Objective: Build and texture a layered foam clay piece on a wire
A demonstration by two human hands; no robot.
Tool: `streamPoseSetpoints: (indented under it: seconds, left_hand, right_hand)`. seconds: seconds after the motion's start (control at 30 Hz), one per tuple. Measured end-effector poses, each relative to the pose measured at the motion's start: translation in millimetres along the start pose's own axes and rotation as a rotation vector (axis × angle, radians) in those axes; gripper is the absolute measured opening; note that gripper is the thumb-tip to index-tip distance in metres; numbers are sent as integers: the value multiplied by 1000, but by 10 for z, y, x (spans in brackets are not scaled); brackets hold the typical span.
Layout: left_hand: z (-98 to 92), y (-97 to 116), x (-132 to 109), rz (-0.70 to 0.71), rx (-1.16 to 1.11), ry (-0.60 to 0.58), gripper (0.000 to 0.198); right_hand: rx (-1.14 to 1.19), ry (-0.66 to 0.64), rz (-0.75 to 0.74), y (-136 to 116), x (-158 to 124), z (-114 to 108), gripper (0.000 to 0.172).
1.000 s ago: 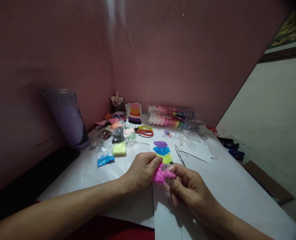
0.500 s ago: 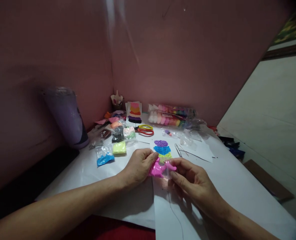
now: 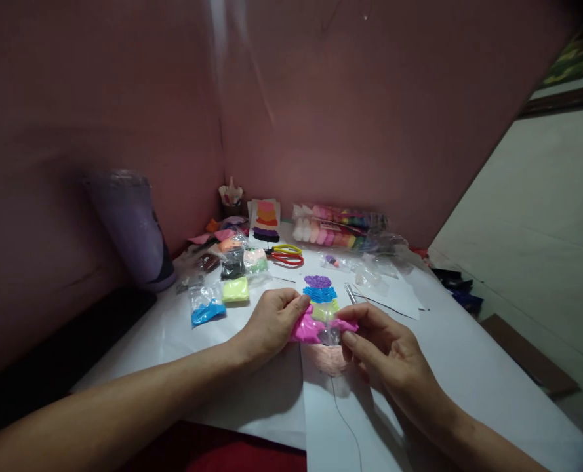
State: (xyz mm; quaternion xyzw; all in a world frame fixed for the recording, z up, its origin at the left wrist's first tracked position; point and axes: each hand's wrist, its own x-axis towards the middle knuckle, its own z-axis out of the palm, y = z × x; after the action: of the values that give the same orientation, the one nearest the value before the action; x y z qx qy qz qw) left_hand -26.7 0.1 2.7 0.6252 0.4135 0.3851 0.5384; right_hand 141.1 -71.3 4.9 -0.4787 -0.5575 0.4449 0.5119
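My left hand (image 3: pixel 281 318) is closed on a clear plastic bag of bright pink modelling clay (image 3: pixel 307 328). Between the thumb and fingers of my right hand (image 3: pixel 382 341) is a smaller pink clay piece (image 3: pixel 344 324), at the bag's right side. Whether this piece is fully parted from the clay in the bag, I cannot tell. Below both hands lies a white paper sheet (image 3: pixel 330 419) with textured bands of purple clay (image 3: pixel 317 282), blue clay (image 3: pixel 319 294) and yellow-green clay, the last partly hidden by the bag. A pale peach patch (image 3: pixel 326 360) and a thin drawn line sit lower on it.
Left of the sheet are bagged blue clay (image 3: pixel 207 314), a yellow-green clay block (image 3: pixel 235 290) and other clay packets. Behind are scissors (image 3: pixel 286 254), a clay sample card (image 3: pixel 265 219) and a multicolour clay pack (image 3: pixel 340 229). A purple tumbler (image 3: pixel 131 229) stands at left.
My right hand has shifted slightly right with the pink clay piece, widening the gap to the clay in the bag. My left hand has barely moved.
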Motion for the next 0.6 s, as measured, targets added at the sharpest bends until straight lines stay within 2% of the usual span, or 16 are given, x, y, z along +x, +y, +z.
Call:
streamPoseSetpoints:
  seconds: [0.23, 0.47, 0.53, 0.6]
  left_hand:
    - [-5, 24, -19, 91, 98, -34, 37]
    - [-2, 10, -22, 132, 156, -52, 33]
    - [-8, 3, -5, 122, 150, -33, 34]
    - [-17, -5, 15, 105, 130, 7, 36]
  right_hand:
    - [29, -90, 49, 36, 6, 26, 26]
    - [-230, -141, -30, 67, 11, -3, 14]
    - [-267, -121, -43, 48, 14, -13, 16]
    - [-248, -41, -63, 28, 21, -23, 19]
